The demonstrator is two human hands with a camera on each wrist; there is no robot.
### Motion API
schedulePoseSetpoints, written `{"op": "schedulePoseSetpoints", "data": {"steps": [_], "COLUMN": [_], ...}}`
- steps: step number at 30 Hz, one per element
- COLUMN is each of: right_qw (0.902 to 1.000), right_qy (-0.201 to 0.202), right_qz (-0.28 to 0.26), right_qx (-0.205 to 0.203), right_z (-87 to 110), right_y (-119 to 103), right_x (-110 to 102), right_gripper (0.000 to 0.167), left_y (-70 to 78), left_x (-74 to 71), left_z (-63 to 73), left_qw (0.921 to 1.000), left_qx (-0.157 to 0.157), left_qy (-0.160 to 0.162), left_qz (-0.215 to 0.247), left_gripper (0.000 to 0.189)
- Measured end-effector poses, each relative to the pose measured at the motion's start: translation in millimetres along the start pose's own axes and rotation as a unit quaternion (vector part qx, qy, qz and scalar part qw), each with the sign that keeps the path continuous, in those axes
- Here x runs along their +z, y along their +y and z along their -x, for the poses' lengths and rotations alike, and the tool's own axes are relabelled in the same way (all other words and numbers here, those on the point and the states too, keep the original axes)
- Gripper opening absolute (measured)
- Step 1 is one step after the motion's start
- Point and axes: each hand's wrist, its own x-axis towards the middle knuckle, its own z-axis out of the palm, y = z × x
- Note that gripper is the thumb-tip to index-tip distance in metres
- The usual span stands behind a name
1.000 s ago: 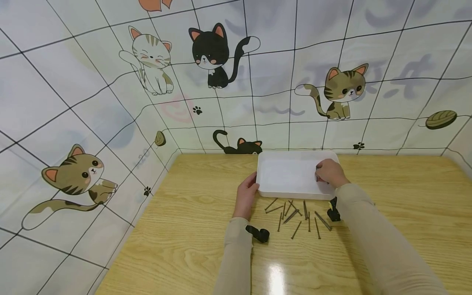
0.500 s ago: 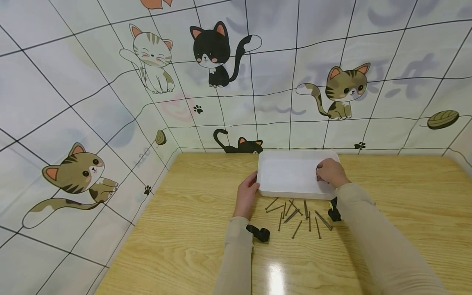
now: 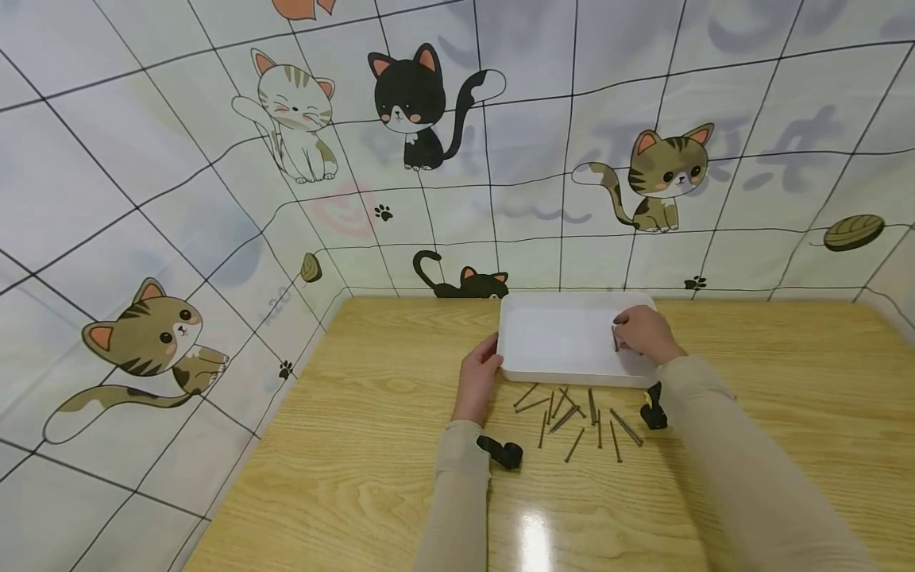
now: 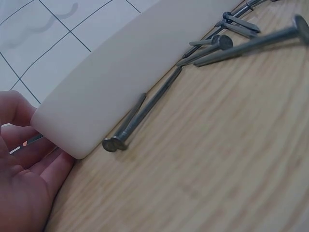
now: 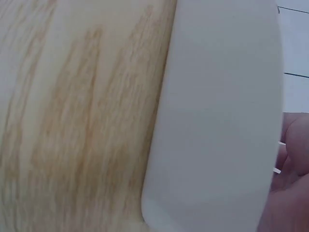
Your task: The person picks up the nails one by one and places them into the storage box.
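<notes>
A shallow white tray (image 3: 557, 334) stands at the back of the wooden table. My left hand (image 3: 477, 381) grips its near left corner, fingers around the tray's end in the left wrist view. Inside the right end of the tray is my right hand (image 3: 646, 332), its curled fingers pinching the top of a dark nail (image 3: 615, 340). The tray wall (image 5: 217, 116) covers most of that hand's fingertips in the right wrist view. Loose nails (image 3: 574, 446) lie scattered on the table before the tray. Two of them (image 4: 145, 113) lie beside the tray wall, near my left hand.
Bare wooden tabletop (image 3: 372, 445) extends to the left of the nails. A cloth printed with cats and grid lines (image 3: 536, 159) hangs behind and left of the table. Black wrist cameras (image 3: 503, 453) are worn on both sleeves.
My right wrist and forearm have shifted slightly to the right, while the fingertips stay by the nail in the tray. The left hand, tray and loose nails keep their places.
</notes>
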Motion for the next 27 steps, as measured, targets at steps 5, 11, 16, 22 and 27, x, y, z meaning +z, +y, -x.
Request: {"op": "schedulePoseSetpoints", "data": {"steps": [5, 11, 16, 22, 27], "right_qw": [0.9999, 0.9994, 0.9981, 0.9943, 0.993], "right_qy": [0.0, 0.006, 0.009, 0.009, 0.012], "right_qz": [-0.01, -0.033, -0.057, -0.1, -0.109], "right_qx": [0.007, -0.011, -0.022, -0.035, -0.044], "right_z": [1.5, 6.9, 15.3, 27.6, 40.2], "right_y": [-0.1, 2.3, 2.5, 2.7, 3.2], "right_x": [-6.3, -13.0, -16.8, -19.4, -20.6], "right_gripper": [0.036, 0.036, 0.037, 0.037, 0.037], "left_y": [1.7, 4.4, 4.2, 2.5, 1.2], "left_x": [1.8, 2.5, 1.8, 1.8, 2.8], "left_z": [0.9, 1.0, 0.4, -0.7, -1.3], "left_qw": [1.0, 1.0, 1.0, 0.9999, 0.9999], "left_qx": [0.001, -0.005, -0.004, -0.006, -0.004], "left_qy": [0.001, 0.002, 0.001, 0.005, 0.005], "left_qz": [-0.002, -0.005, -0.008, -0.01, -0.012], "left_gripper": [0.046, 0.045, 0.044, 0.044, 0.044]}}
